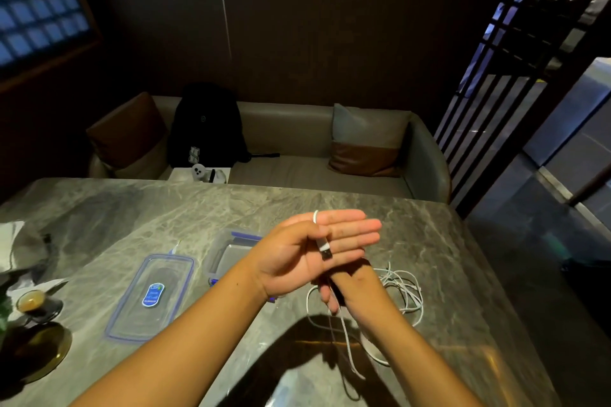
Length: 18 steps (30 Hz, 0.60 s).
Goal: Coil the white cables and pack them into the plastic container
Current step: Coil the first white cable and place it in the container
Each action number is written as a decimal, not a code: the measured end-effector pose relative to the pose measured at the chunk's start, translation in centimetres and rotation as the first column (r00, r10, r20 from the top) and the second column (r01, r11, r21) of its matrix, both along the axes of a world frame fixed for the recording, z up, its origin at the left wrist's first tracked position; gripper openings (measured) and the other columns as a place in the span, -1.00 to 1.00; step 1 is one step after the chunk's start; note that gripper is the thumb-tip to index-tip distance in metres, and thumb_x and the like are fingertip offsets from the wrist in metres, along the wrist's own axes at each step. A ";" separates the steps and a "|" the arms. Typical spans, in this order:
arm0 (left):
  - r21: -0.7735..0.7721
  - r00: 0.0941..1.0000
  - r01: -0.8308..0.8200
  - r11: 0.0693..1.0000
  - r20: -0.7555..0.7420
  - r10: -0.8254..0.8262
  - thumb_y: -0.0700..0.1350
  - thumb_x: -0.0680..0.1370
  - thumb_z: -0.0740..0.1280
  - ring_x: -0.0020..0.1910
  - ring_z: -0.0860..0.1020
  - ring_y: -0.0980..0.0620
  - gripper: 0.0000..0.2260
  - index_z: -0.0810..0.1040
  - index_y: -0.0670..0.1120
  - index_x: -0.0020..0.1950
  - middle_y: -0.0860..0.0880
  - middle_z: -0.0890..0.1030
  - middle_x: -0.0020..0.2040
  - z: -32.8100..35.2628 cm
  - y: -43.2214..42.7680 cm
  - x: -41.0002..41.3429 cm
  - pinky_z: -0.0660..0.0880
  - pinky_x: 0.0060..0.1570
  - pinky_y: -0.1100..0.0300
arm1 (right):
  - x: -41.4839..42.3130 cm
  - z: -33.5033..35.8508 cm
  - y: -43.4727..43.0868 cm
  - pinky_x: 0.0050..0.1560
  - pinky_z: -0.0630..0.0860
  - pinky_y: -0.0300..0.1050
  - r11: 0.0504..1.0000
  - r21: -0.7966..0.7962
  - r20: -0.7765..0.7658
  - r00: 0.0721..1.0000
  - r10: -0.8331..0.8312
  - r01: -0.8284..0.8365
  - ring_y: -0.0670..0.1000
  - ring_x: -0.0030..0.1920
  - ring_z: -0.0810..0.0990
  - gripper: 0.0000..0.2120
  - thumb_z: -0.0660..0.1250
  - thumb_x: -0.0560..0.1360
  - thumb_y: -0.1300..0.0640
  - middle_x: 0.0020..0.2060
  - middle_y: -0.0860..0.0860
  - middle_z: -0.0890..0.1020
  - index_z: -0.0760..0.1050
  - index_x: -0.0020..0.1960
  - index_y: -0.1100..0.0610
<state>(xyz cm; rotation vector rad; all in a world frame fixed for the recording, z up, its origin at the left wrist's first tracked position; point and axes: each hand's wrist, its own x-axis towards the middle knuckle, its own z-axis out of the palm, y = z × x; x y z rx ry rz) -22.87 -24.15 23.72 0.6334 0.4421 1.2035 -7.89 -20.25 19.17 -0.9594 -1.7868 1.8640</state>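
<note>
Marble table (pixel 429 241): one container (pixel 213 256), one lid (pixel 132 317)

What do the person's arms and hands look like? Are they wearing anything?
Both forearms are bare, with no sleeves in view. The left hand and right hand wear no gloves, and no watch or bracelet shows on either wrist.
</note>
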 end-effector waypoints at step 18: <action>-0.176 0.984 -0.058 0.983 -0.175 0.026 -0.34 0.53 0.04 0.42 0.42 -0.28 -0.54 0.32 -0.37 0.44 -0.36 0.44 0.40 -2.8 -0.3 -1.3 0.31 0.45 -0.10 | 5.7 7.3 0.5 -0.46 0.27 -0.35 0.960 0.143 0.026 0.970 0.240 -0.241 -0.13 -0.50 0.32 -0.78 0.41 0.49 0.13 -0.47 0.06 0.38 0.58 -0.12 0.32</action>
